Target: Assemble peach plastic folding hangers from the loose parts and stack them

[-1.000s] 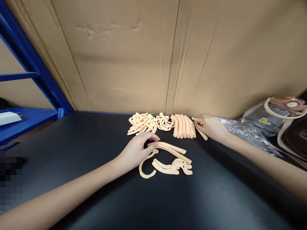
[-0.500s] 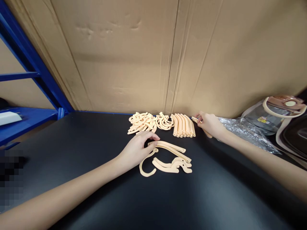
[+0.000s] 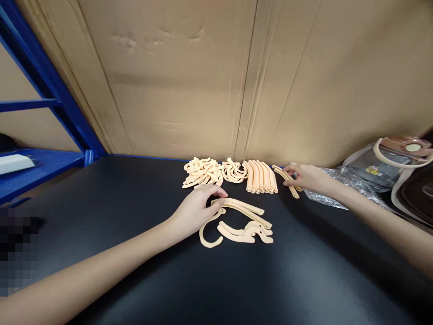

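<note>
My left hand [image 3: 198,208] is closed at the left end of two long curved beige strips [image 3: 244,206], thumb and fingers pinching there. Below that hand lies a beige hook [image 3: 211,243], its top end by the strips. Two short wavy beige pieces [image 3: 241,232] overlap to the hook's right. Farther back, my right hand [image 3: 309,177] has its thumb and fingers around a few more curved strips [image 3: 291,185], which rest on the black tabletop. Part of these strips is hidden by the fingers.
Along the back are a heap of short beige pieces [image 3: 203,172], a cluster of hooks [image 3: 234,171] and a row of curved strips [image 3: 260,176]. Crumpled clear plastic [image 3: 324,198] and a clear bottle [image 3: 382,169] stand at right. A cardboard wall [image 3: 182,108] and blue frame [image 3: 64,108] border the table.
My right hand has shifted slightly right, and the curved strips under it show more, spread apart. My left hand stays at the front strips. The whole view has shifted a little.
</note>
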A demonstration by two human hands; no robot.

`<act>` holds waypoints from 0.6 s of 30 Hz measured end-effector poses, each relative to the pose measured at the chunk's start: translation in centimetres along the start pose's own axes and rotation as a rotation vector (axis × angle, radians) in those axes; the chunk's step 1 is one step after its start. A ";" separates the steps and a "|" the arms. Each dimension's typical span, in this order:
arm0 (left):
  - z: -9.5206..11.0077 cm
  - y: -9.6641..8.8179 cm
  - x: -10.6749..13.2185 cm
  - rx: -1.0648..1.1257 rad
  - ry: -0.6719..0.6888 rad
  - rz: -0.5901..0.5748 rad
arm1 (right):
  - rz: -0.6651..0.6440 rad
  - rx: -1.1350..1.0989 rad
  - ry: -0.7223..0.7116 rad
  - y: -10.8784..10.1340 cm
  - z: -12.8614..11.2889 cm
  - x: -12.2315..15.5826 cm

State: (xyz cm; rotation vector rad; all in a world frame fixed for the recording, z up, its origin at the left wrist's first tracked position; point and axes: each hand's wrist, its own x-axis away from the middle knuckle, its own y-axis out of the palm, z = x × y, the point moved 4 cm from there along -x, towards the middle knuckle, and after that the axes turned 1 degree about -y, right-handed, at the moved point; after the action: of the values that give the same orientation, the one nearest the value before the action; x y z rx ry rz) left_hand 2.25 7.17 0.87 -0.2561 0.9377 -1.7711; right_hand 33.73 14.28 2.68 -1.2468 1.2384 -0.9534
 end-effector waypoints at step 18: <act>-0.3 0.1 0.3 -0.009 -0.043 0.014 | 0.086 -0.073 0.024 0.2 -1.8 0.5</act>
State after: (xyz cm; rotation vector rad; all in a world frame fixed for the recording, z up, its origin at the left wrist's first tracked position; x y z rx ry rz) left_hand 2.06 7.06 0.57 -0.2916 0.9151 -1.7421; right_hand 32.03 13.51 2.59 -1.2312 1.3451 -0.8696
